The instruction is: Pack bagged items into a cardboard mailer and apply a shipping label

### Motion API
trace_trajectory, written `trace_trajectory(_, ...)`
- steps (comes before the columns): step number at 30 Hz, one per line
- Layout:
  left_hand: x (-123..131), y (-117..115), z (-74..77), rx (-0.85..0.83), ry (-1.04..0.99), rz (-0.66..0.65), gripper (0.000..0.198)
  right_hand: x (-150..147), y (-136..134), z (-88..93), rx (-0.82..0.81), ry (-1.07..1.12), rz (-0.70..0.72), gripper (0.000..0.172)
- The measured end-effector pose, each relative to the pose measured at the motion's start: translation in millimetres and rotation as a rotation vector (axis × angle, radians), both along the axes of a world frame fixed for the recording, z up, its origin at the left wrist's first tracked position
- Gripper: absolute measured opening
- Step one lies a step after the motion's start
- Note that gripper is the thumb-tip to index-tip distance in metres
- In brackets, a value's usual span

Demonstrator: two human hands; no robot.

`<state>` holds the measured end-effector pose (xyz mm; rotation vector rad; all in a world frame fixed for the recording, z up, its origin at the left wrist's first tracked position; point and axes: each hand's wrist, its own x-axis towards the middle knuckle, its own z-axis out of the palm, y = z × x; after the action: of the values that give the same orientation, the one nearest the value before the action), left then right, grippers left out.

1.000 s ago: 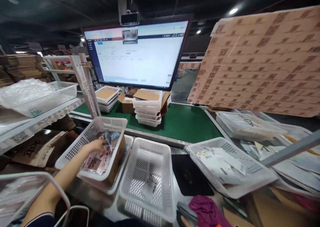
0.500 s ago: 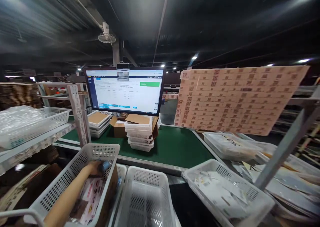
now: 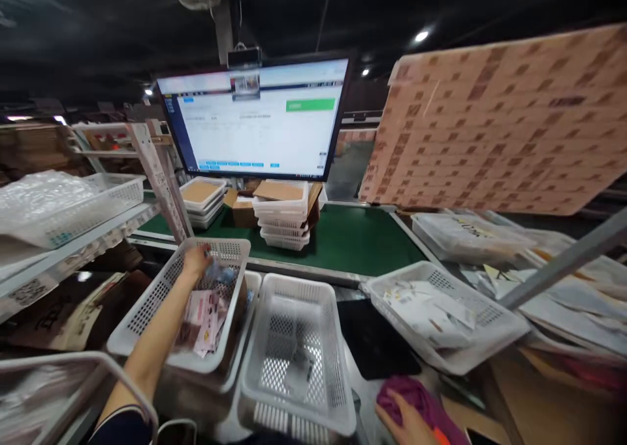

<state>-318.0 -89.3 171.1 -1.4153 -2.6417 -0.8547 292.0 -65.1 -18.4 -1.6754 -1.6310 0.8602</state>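
Note:
My left hand reaches into the white basket on the left. Its fingers are beside a clear-blue plastic packet; blur hides whether they grip it. Pink-and-white printed packets lie lower in that basket. At the bottom right, my right hand has its fingers curled over a crumpled purple bundle, cloth or plastic, I cannot tell which. Something orange shows beside that hand. Between my hands stands another white basket with a small clear packet in it.
A monitor hangs above the green conveyor, which carries stacked white trays. On the right are a white basket of papers, a dark mat, a slanted metal post and a label-covered board.
My view has tilted down and come closer. My left hand stays in the left basket, with the blue packet now below and right of its fingers. My right hand and the purple bundle have come into view.

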Motion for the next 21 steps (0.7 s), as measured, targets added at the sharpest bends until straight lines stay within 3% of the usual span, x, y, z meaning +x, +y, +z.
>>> trace_trajectory(2, -5.6, -4.6, 21.6, 0.164, -0.107, 0.028, 0.03, -3.9, 2.0, 14.4, -0.038, 0.0, 0.092, 0.062)
trace_trajectory(5, 13.8, -16.7, 39.0, 0.366, -0.29, 0.017, 0.041, -46.8, 15.5, 56.2, -0.039, 0.09, 0.253, 0.075)
trace_trajectory(9, 93.5, -33.6, 37.5, 0.707, -0.787, -0.101, 0.052, -133.6, 0.2, 116.5, 0.013, 0.339, 0.546, 0.076)
trace_trajectory(11, 143.3, -40.1, 28.9, 0.834, -0.991, -0.164, 0.051, -171.9, -17.4, 134.7, 0.091, 0.455, 0.671, 0.088)
trace_trajectory(14, 207.0, -49.4, 7.3, 0.894, -0.987, -0.206, 0.042, -209.2, -34.5, 142.9, 0.113, 0.611, 0.768, 0.104)
trace_trajectory(16, 233.8, -55.8, -11.1, 0.89, -0.938, -0.227, 0.039, -218.6, -35.4, 139.6, 0.097, 0.659, 0.736, 0.091)
trace_trajectory(18, 247.3, -62.3, -29.4, 0.827, -0.936, -0.264, 0.039, -218.4, -30.3, 133.3, 0.126, 0.643, 0.663, 0.075)
trace_trajectory(21, 251.4, -71.9, -48.7, 0.67, -1.011, -0.348, 0.046, -210.7, -18.8, 122.6, 0.136, 0.614, 0.612, 0.069)
